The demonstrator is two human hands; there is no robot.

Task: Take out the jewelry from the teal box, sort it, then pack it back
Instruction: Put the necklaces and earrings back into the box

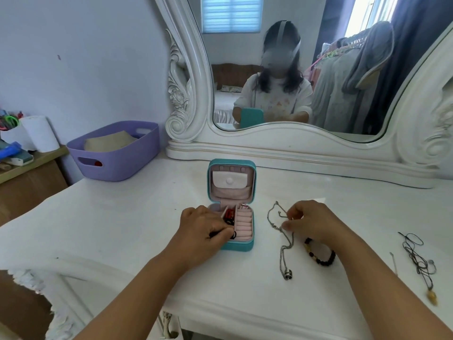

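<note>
While the box (pixel 230 204) is standing open mid-table for access, your left hand (pixel 204 227) is curling on a black item inside, and your right hand (pixel 311 220) is pinching the chain (pixel 279 227) beside it, keeping pieces separated.

Person, seated before a mirror (pixel 294 69): both forearms bare to the near edge of the view, with no sleeve, watch, ring or bracelet showing on the left hand (pixel 203 224) or the right hand (pixel 316 222). In the reflection: a white long-sleeved top with a faint pastel print on the chest, cuffs pushed up toward the elbows. Dark shoulder-length hair; a pale strap runs over the crown, joined to a headband.
</note>
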